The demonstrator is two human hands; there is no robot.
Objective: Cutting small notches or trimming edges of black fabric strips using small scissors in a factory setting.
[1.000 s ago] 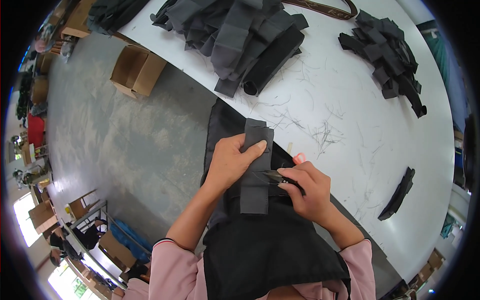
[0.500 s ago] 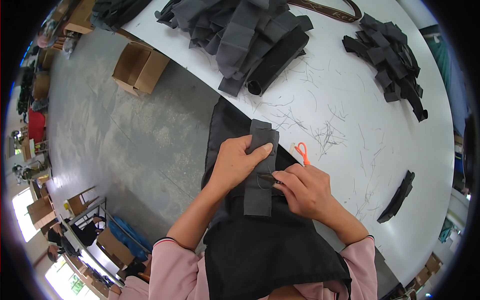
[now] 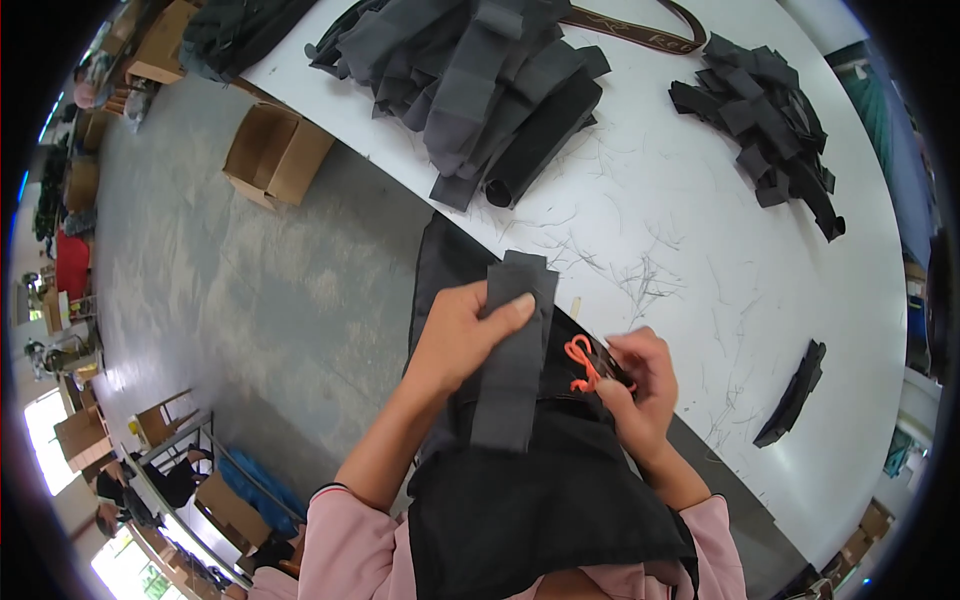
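Observation:
My left hand grips a small stack of dark grey fabric strips over my lap, its thumb pressed on top near their upper end. Black cloth lies over my lap beneath the strips. To the right, my right hand is curled round a small dark tool that looks like thread snips, mostly hidden by the fingers. An orange cord loops out from that tool, apart from the strips.
The white table carries loose thread ends. A big heap of grey strips lies at its far side, a smaller heap right of it, a dark bundle near the right edge. A brown strap and a floor cardboard box are farther off.
My right hand has drawn away from the strips to the right and turned, bringing the orange cord to the left side. The strips have tilted slightly, and the loose thread on them no longer shows.

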